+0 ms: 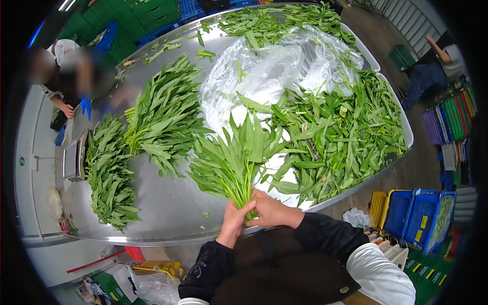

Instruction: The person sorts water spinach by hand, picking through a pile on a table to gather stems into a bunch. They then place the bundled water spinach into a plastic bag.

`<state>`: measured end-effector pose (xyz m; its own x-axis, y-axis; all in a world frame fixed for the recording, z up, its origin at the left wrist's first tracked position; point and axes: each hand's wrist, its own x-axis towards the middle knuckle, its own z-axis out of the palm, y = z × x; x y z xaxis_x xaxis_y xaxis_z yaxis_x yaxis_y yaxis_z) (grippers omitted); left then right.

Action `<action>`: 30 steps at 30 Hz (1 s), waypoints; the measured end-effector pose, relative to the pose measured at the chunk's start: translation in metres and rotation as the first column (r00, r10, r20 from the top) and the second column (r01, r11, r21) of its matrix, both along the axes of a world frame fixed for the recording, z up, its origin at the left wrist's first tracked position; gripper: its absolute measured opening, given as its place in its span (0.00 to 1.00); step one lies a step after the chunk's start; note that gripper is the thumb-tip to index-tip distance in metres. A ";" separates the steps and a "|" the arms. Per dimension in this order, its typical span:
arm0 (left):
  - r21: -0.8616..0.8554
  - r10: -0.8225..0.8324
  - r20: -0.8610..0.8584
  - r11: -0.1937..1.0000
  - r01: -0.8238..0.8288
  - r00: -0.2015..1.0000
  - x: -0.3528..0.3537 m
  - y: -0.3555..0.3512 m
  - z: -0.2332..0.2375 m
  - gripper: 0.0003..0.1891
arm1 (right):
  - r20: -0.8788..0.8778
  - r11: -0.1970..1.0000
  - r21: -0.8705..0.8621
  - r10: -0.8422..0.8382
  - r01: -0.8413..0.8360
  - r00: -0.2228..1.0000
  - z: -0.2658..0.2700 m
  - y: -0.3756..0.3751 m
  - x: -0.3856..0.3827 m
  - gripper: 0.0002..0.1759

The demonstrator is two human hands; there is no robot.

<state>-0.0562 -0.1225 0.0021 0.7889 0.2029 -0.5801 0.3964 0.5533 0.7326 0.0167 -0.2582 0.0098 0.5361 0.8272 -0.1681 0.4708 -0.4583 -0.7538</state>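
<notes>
Both my hands grip the stem ends of a leafy bunch of water spinach (231, 160), held upright at the near edge of the metal table. My left hand (234, 221) is wrapped round the stems from the left, its thumb across them. On the right side, my right hand (272, 209) closes on the same stems, touching the left. Loose water spinach (351, 137) fills a white tray just right of the bunch. Among those leaves lies a slim tool (309, 142), partly covered, perhaps a knife. Crumpled clear plastic (279, 61) spreads behind the bunch.
Bundled greens (165, 107) and a leafy row (110, 173) lie on the table's left, beside a scale (76, 157). A co-worker with a blue glove (86, 108) stands at far left; another person (432, 71) is at far right. Blue crates (422, 218) stand at right.
</notes>
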 end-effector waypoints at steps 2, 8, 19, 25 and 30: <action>0.021 -0.124 -0.009 0.992 0.124 0.992 -0.001 0.012 0.002 0.16 | -0.464 0.984 0.174 0.115 -0.036 0.878 0.007 -0.002 0.011 0.32; 0.096 -0.154 -0.013 0.983 0.155 0.988 -0.015 0.057 0.020 0.12 | -0.645 0.994 0.073 -0.019 0.086 0.764 -0.021 -0.010 0.028 0.31; 0.850 -0.604 -0.030 0.404 0.338 0.796 -0.008 0.220 0.149 0.23 | -0.656 0.979 0.034 -0.129 0.201 0.744 -0.019 0.055 0.005 0.20; 0.930 -0.828 -0.167 0.048 0.364 0.535 0.021 0.205 0.109 0.20 | -0.392 0.990 -0.139 -0.059 0.004 0.918 -0.001 0.092 -0.016 0.16; 0.874 -0.872 -0.125 0.129 0.469 0.474 0.018 0.225 0.090 0.26 | -0.418 0.989 0.059 0.149 -0.137 0.896 0.022 0.116 -0.043 0.20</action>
